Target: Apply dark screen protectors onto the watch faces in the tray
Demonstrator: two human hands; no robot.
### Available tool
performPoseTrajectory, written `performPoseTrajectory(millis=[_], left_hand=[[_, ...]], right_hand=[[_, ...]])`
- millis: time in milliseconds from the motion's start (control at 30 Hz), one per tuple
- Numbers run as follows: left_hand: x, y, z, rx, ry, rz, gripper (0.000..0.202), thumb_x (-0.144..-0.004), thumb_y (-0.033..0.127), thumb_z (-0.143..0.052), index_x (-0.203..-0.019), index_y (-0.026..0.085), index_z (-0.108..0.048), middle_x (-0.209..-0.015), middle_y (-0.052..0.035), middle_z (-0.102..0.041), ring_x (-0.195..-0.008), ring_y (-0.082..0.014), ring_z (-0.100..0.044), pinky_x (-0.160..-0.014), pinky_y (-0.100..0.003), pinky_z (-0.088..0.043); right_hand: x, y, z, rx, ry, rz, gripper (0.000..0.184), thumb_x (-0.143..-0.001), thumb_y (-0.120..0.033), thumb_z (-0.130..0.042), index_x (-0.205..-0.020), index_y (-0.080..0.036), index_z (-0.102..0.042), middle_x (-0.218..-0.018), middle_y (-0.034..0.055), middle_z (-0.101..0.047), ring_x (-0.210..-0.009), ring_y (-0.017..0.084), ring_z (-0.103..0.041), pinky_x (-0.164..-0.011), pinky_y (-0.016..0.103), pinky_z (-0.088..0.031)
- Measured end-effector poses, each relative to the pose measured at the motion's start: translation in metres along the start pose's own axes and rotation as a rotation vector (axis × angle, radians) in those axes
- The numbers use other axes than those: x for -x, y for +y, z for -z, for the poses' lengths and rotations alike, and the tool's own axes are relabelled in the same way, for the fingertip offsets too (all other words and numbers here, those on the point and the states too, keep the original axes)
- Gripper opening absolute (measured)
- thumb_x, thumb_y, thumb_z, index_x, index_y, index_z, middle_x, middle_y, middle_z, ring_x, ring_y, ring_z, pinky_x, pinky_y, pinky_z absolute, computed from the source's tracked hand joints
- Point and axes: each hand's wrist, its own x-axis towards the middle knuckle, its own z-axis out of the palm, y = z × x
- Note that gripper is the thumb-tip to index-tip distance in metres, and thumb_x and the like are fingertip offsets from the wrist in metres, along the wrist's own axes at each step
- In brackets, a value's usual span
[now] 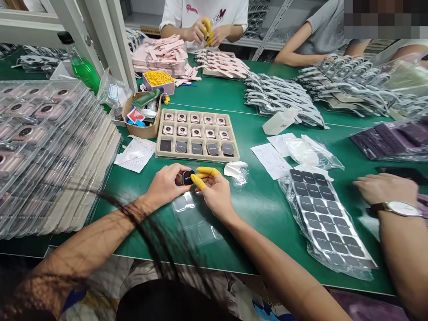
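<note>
My left hand (165, 185) and my right hand (214, 191) meet over the green table (261, 200), both closed on a small black square device (188, 177). Yellow finger cots cover two fingers of my right hand. Just beyond the hands lies a beige tray (159, 141) with rows of small pink-rimmed devices and a front row of black ones. A clear plastic film (194, 218) lies on the table under my wrists.
Stacks of clear blister trays (50, 147) fill the left side. A sheet of black square pads in plastic (329, 223) lies to the right, by another person's hand with a wristwatch (388, 191). Paper slips, a cardboard tub, a green bottle, and two people sit across the table.
</note>
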Motion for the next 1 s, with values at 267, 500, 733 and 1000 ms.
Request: performPoseTrajectory(millis=[267, 500, 733, 1000], left_hand=[[-0.001, -0.002, 0.0, 0.011, -0.021, 0.038, 0.04, -0.076, 0.016, -0.089, -0.113, 0.022, -0.074, -0.099, 0.0007, -0.08, -0.078, -0.016, -0.072, -0.077, -0.029, -0.058], [-0.004, -0.004, 0.001, 0.159, -0.051, 0.114, 0.043, -0.074, 0.019, -0.09, -0.115, 0.022, -0.074, -0.1, 0.0016, -0.08, -0.072, -0.0139, -0.071, -0.073, -0.028, -0.058], [-0.004, -0.003, 0.0, 0.152, -0.092, 0.132, 0.046, -0.073, 0.03, -0.095, -0.115, 0.023, -0.076, -0.102, -0.0008, -0.082, -0.075, -0.0167, -0.073, -0.075, -0.03, -0.058], [-0.004, -0.003, 0.0, 0.108, -0.11, 0.131, 0.045, -0.074, 0.028, -0.093, -0.115, 0.024, -0.076, -0.103, 0.0, -0.082, -0.077, -0.0172, -0.074, -0.078, -0.031, -0.058]], right_hand=[[-0.002, 0.003, 0.001, -0.048, 0.007, 0.056, 0.035, -0.062, -0.045, -0.099, -0.081, -0.024, -0.079, -0.087, 0.0003, -0.077, -0.085, 0.018, -0.07, -0.086, 0.036, -0.059], [-0.005, -0.008, 0.005, -0.168, 0.016, -0.087, 0.047, -0.048, -0.046, -0.106, -0.077, -0.022, -0.078, -0.082, -0.0003, -0.077, -0.081, 0.016, -0.069, -0.08, 0.033, -0.061], [-0.002, -0.011, 0.0, -0.204, 0.024, -0.177, 0.05, -0.041, -0.042, -0.108, -0.075, -0.021, -0.078, -0.081, 0.0004, -0.077, -0.08, 0.016, -0.07, -0.075, 0.031, -0.062], [-0.003, -0.012, 0.0, -0.19, 0.032, -0.188, 0.054, -0.038, -0.048, -0.109, -0.075, -0.021, -0.079, -0.082, 0.0014, -0.078, -0.081, 0.017, -0.071, -0.075, 0.033, -0.063]])
